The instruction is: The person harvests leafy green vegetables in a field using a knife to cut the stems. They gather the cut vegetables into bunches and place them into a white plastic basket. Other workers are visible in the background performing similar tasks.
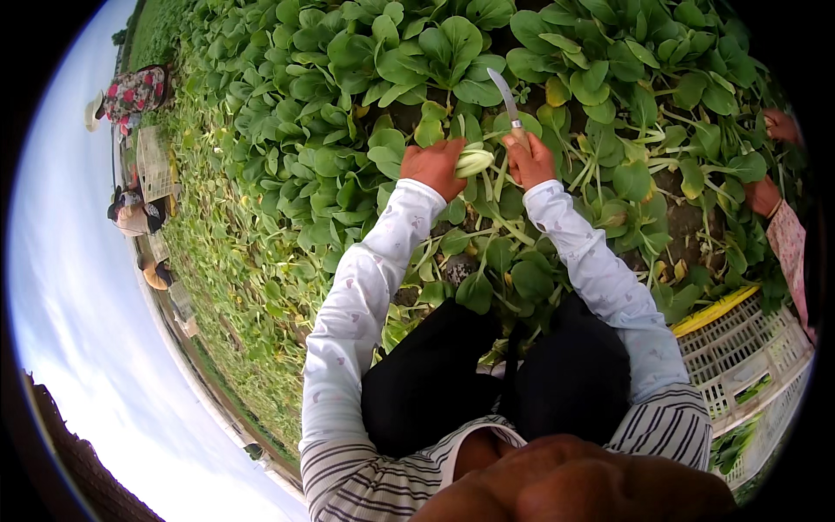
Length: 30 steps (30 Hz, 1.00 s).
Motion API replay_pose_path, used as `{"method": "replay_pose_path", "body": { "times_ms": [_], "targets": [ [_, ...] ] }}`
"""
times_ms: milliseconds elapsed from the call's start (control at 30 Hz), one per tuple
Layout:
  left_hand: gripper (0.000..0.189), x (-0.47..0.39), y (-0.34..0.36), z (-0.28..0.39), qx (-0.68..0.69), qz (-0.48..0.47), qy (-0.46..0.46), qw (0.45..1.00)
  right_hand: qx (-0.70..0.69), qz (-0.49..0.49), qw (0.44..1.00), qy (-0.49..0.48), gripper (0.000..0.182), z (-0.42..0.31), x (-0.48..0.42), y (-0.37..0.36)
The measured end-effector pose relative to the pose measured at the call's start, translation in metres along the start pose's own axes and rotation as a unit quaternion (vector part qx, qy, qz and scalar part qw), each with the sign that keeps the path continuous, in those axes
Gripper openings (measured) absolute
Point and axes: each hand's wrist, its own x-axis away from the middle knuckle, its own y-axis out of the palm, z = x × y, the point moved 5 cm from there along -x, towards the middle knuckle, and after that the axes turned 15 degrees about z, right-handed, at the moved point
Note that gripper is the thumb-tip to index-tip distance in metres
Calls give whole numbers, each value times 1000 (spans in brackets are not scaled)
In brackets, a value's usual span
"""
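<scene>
My left hand is closed around a leafy green, probably bok choy, whose pale stem base points right toward my other hand. Part of that plant is hidden by my fingers. In my right hand I grip the wooden handle of a small knife with a curved blade, its tip directed up and away from me. Both hands are just above the crop, a short gap between them. Standing leafy plants grow beyond my hands, and loose leaves and stems lie beneath them.
A white plastic crate with a yellow rim strip stands at my right, with greens inside. Close by, another person's hand reaches among the plants. Several people work far left, near a crate. Trimmed leaves cover the ground leftward.
</scene>
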Motion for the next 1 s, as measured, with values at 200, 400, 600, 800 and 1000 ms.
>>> {"method": "replay_pose_path", "body": {
  "times_ms": [200, 400, 600, 800, 1000],
  "targets": [
    [24, -70, 44, 4, -218, -17, 217, 952, 113, 86, 975, -169, 31, -9, -16, -11],
    [14, -106, 31, -40, -221, 28, 150, 963, 314, 67, 913, -250, 48, -8, -41, 19],
    [42, -90, 35, -84, -242, 79, 110, 961, 370, 53, 883, -284, 51, 12, -71, 35],
    [46, -85, 38, -97, -238, 143, 117, 953, 477, 21, 852, -213, 53, 30, -87, 47],
    [54, -81, 38, -101, -220, 143, 110, 959, 394, 30, 886, -242, 49, 43, -91, 50]
  ]
}}
